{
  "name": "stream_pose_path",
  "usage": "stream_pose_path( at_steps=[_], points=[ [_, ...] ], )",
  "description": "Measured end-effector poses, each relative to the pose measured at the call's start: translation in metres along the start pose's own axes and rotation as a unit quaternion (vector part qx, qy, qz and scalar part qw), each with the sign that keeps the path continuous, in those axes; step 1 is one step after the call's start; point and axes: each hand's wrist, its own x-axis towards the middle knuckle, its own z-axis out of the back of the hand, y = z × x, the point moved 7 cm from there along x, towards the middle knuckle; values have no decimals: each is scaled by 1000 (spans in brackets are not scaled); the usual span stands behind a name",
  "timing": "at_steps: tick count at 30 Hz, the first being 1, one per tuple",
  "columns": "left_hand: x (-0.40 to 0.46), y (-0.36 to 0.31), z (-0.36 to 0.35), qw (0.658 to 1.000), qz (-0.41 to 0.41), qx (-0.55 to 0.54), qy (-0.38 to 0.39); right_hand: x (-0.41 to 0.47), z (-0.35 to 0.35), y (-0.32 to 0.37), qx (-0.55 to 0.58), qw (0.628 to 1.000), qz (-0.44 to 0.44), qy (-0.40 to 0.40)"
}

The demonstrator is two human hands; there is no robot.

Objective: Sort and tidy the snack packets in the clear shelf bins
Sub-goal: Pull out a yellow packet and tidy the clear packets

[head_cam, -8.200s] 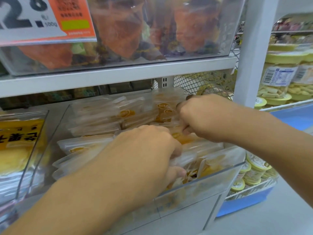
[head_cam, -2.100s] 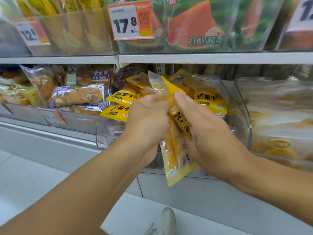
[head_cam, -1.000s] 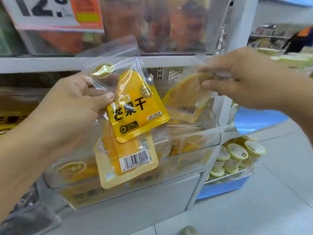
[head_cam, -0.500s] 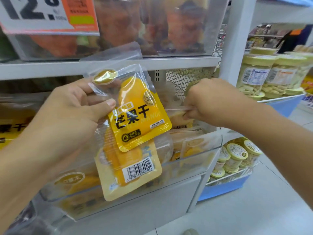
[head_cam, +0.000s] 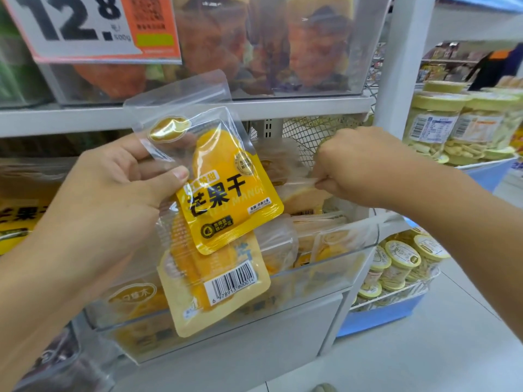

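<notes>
Glossy clear-and-yellow plastic mango packet [head_cam: 223, 190]; smooth transparent plastic shelf bin [head_cam: 325, 267]; matt grey-white painted metal shelf [head_cam: 283, 110].

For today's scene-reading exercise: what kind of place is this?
Most likely a shop's snack aisle: a price tag hangs on a clear bin, barcoded mango packets fill another, and lidded jars are stacked nearby.

Head camera looks down, close to shelf bins [head_cam: 325, 267].

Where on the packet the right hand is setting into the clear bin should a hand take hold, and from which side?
Pinch the flat clear top seal of the packet, coming from the right above the clear bin. That thin strip sticks up free; the right hand pinches it there, while the bulging fruit part sits among other packets.
</notes>
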Motion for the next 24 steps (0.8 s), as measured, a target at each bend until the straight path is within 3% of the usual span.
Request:
stream_pose_path(
  at_steps=[10, 12, 14, 16, 17, 18, 24],
  points=[
    [-27, -45, -34, 999, -5, -41, -16, 17, -46, 7, 153, 977, 12, 148],
    [-32, -55, -45, 999, 1, -49, 0, 1, -32, 0, 262, 955, 13, 141],
    [-33, -61, -48, 998, -10, -55, -3, -18, -8, 6, 449, 884, 17, 130],
    [-35, -69, -55, 998, -22, -54, 11, -31, 19, 18, 643, 761, 34, 76],
    [-37, -74, -61, 998, -29, -47, 25, -33, 29, 20, 687, 724, 39, 40],
    [-39, -77, -66, 998, -42, -41, 37, -34, 36, 22, 703, 711, 36, 7],
    [-34, -91, -51, 996, -64, -62, 2, -53, 63, -5, 614, 753, -6, -236]
  ],
)
